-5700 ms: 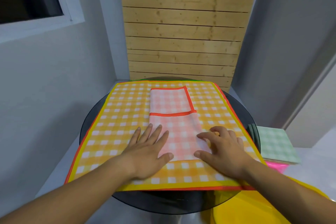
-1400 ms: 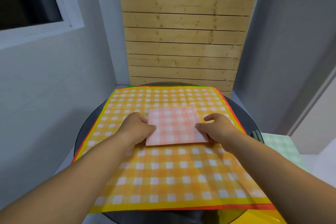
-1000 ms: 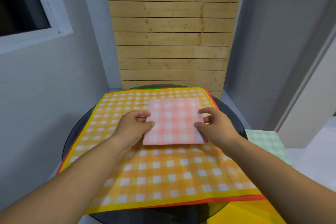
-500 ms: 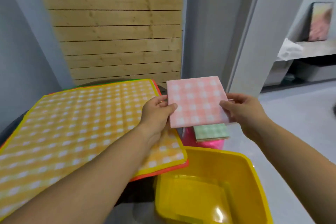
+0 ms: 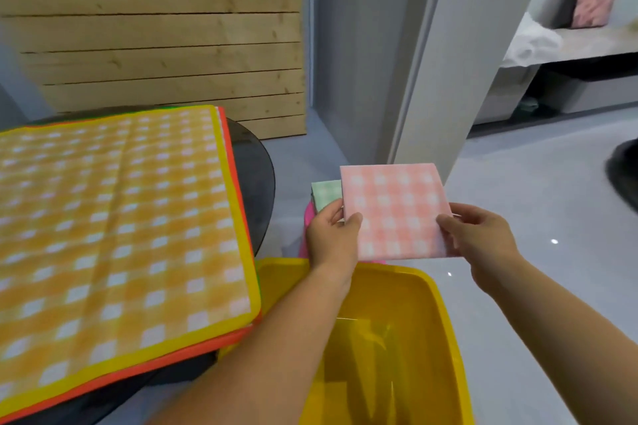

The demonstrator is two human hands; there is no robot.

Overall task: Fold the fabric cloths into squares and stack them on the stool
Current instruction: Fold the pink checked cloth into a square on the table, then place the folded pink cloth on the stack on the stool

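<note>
Head view: your left grip (image 5: 333, 238) and right grip (image 5: 480, 238) pinch the folded pink checked cloth (image 5: 393, 210) over the green checked cloth (image 5: 324, 195) on the pink stool (image 5: 307, 214); yellow checked cloths (image 5: 117, 217) await folding.

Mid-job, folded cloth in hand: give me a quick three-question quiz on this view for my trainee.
1. True or false: only the left hand holds the pink folded cloth.
2. Which colour is the partly hidden cloth showing just beyond the left hand? A green, B blue, C white.
3. Fill in: the tub under the forearms is ____.
Key: 1 false, the right hand pinches its other edge; 2 A; 3 yellow.
</note>
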